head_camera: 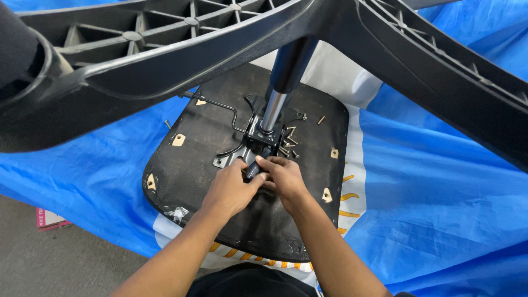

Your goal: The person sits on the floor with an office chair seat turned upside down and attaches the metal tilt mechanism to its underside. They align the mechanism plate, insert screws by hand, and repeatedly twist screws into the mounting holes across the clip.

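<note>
An upturned black chair seat [187, 176] lies on a blue tarp. A black metal mechanism plate [258, 142] is in its middle, with a chrome gas cylinder [273, 110] rising from it to the black star base [181, 52] overhead. My left hand [231, 190] and my right hand [284, 177] meet at the near edge of the plate, together gripping a dark tool handle [253, 168]. Loose screws [290, 137] lie on the seat just right of the plate.
A bent black lever rod [220, 107] runs from the plate toward the seat's far left. The blue tarp [429, 181] covers the floor all around. Bare grey floor [55, 258] and a pink box corner [47, 217] lie at lower left.
</note>
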